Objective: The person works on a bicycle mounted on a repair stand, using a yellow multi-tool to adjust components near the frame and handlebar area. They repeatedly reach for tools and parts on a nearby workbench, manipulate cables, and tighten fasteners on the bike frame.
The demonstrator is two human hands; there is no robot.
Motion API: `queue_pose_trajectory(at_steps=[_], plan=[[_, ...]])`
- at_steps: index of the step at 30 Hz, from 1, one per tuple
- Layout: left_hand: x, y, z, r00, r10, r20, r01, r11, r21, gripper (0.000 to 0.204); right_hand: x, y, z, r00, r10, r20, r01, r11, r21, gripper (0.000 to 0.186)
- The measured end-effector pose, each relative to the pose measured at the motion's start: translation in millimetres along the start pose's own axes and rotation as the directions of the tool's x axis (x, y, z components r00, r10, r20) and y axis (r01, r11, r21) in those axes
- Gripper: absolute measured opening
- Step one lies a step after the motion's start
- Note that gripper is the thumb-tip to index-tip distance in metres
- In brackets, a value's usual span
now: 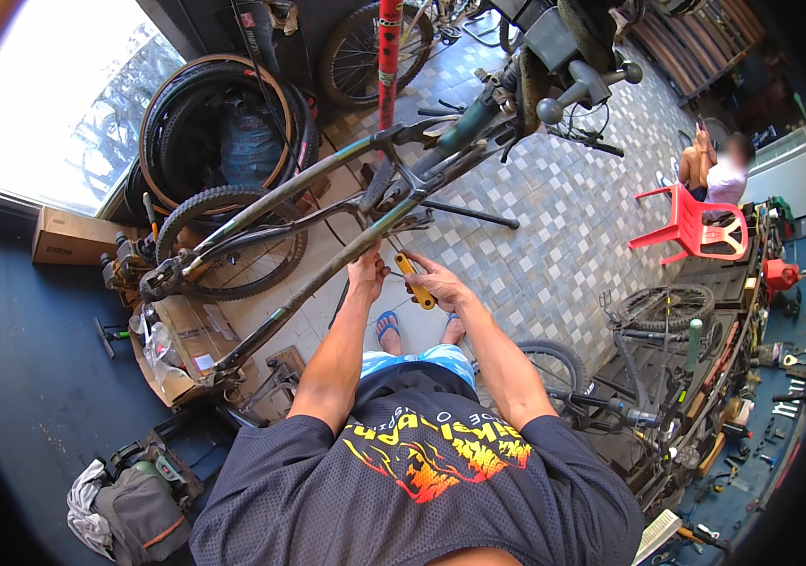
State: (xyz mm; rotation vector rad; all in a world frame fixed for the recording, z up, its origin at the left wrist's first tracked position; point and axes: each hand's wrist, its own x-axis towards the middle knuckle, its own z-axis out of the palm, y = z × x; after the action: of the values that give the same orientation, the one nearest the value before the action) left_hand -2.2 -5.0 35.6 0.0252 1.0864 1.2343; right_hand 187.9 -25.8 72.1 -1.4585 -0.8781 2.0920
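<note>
A dark bicycle frame [277, 229] without wheels hangs at a slant in front of me, clamped on a repair stand with a red post [389, 66]. My right hand [443, 283] is closed around a yellow folding multi-tool [414, 279], whose slim body points up towards the frame. Just left of it, my left hand [365, 271] is raised against the underside of the lower tube, its fingers bent together. Whatever those fingers pinch is too small and partly hidden. Thin cables hang down from the frame close to both hands.
Tyres [224, 141] and a loose wheel [233, 242] stand at left, near an open cardboard box [186, 344]. Another bicycle [644, 349] lies at right beside a tool-covered bench. Farther back, a person [726, 174] sits by a red plastic chair [691, 226].
</note>
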Motion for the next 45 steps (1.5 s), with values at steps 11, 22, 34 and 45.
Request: queue_pose_trajectory(at_steps=[11, 22, 34, 45], plan=[[6.9, -3.7, -5.7, 0.999, -0.026, -0.019, 0.027, 0.998, 0.049, 0.025, -1.4, 1.2, 33.7, 0.861, -0.405, -0.309, -0.037, 0.555, -0.831, 0.051], [2.0, 0.5, -2.3, 1.0, 0.0, 0.014, -0.001, 0.999, 0.041, 0.032, 1.2, -7.0, 35.5, 0.918, -0.247, -0.31, -0.092, 0.628, -0.773, 0.055], [7.8, -3.0, -6.4, 1.0, -0.014, 0.018, 0.014, 0.999, 0.032, 0.029, -10.2, -9.1, 15.3, 0.955, -0.263, -0.137, 0.124, 0.775, -0.62, 0.072], [6.8, -2.1, -5.8, 0.999, -0.022, 0.039, 0.021, 1.0, 0.02, 0.022, 3.9, -4.6, 36.3, 0.895, -0.341, -0.289, -0.07, 0.531, -0.844, 0.054]])
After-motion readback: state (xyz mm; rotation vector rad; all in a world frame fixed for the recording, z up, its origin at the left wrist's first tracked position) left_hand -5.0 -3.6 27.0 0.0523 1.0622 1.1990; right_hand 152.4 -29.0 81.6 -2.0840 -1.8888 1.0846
